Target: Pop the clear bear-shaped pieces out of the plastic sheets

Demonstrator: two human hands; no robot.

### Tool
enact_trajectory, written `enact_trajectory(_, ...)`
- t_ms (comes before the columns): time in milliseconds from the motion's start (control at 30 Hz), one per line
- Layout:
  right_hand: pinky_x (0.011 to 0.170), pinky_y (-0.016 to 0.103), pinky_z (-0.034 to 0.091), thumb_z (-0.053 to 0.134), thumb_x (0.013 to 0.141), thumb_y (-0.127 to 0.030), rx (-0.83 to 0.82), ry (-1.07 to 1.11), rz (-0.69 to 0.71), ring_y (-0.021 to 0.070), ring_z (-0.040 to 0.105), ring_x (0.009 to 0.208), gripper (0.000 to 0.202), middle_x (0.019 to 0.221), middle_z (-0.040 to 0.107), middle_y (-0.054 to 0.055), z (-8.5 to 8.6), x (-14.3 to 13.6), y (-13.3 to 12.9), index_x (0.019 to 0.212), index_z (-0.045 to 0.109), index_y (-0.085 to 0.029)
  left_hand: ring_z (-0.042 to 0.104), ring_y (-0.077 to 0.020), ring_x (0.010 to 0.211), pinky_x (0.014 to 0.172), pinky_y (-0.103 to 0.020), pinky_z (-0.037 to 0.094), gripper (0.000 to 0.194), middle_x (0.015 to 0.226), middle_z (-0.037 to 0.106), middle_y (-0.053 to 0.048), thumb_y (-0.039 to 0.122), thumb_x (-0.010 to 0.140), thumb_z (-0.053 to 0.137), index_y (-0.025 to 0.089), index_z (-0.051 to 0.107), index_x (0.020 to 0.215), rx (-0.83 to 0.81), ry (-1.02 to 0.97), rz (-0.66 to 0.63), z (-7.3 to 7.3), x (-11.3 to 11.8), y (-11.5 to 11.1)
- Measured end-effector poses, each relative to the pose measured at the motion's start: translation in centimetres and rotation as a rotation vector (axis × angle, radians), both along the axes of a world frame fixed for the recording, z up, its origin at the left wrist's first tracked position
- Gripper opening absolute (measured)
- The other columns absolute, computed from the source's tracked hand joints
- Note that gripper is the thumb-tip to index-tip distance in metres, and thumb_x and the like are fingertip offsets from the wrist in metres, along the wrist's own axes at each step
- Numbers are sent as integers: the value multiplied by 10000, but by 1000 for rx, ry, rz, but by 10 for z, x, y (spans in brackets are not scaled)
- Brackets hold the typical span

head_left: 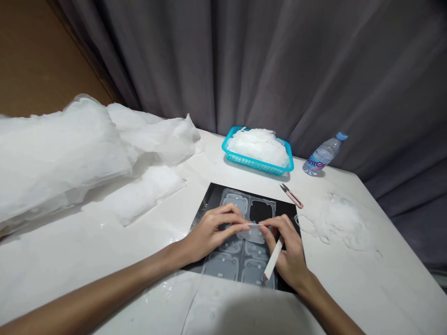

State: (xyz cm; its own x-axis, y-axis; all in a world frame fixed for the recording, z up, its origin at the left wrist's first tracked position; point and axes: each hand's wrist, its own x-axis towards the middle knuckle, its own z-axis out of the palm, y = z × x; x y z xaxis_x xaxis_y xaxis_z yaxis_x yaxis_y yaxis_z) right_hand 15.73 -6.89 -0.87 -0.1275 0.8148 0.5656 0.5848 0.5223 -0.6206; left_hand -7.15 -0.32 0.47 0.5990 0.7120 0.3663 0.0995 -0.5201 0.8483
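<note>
A small translucent plastic piece [254,233] is stretched between my hands over a black mat [204,204]. My left hand [221,228] pinches its left edge between thumb and fingertips. My right hand [288,249] grips the right edge the same way. Tucked in that right hand is a slim white-handled tool [274,260], slanting down toward me; its kind cannot be made out. Beneath both hands, a clear sheet of rounded plastic shapes [223,266] lies on the mat. One dark opening [261,211] shows in the sheet at the upper right.
A turquoise basket [256,164] heaped with white pieces stands at the back. Right of it are thread snips [292,195], a water bottle [323,156] and a pile of clear scraps [344,218]. Large white plastic bags [63,158] fill the left side. A grey curtain [258,60] hangs behind.
</note>
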Motion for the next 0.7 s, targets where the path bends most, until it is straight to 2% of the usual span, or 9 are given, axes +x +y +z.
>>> enact_trajectory(133, 682, 306, 455, 584, 1037, -134, -44, 65, -33, 166, 542, 786, 134, 882, 612, 10, -2, -1, -1, 1091, 635, -245, 672, -176, 971, 891, -284, 504, 182, 1048, 725, -38, 353, 1000, 714, 204, 756, 1095, -136, 58, -41, 4, 1, -1)
enact_trajectory(267, 714, 299, 470, 576, 1041, -181, -120, 114, -69, 155, 553, 785, 90, 883, 563, 1, -4, -2, -2, 1080, 630, -241, 648, -151, 837, 773, -253, 483, 226, 907, 716, -6, 396, 1005, 692, 173, 726, 1017, -256, 99, -31, 4, 2, 0)
enact_trajectory(400, 724, 310, 460, 616, 1007, -213, -126, 51, -81, 173, 543, 798, 76, 904, 585, 11, 0, -4, 0, 1080, 630, -233, 591, -138, 796, 744, -247, 440, 230, 844, 657, 9, 373, 1004, 687, 161, 711, 918, -182, 100, 31, 5, 4, 1)
enact_trajectory(567, 781, 332, 471, 624, 1031, -231, -148, 56, -2, 202, 560, 901, 318, 1070, 694, 30, 6, -10, 1, 1340, 614, -302, 622, -144, 824, 767, -253, 450, 189, 879, 669, -5, 334, 1011, 688, 169, 740, 934, -110, 77, -27, 6, 5, -1)
enact_trajectory(700, 774, 327, 461, 648, 1024, -200, -113, 113, 26, 194, 565, 886, 149, 983, 720, 8, 6, -13, 1, 1131, 701, -290, 637, -142, 841, 785, -251, 469, 168, 903, 661, -14, 323, 1019, 686, 188, 781, 985, -100, 45, -44, 3, 3, -3)
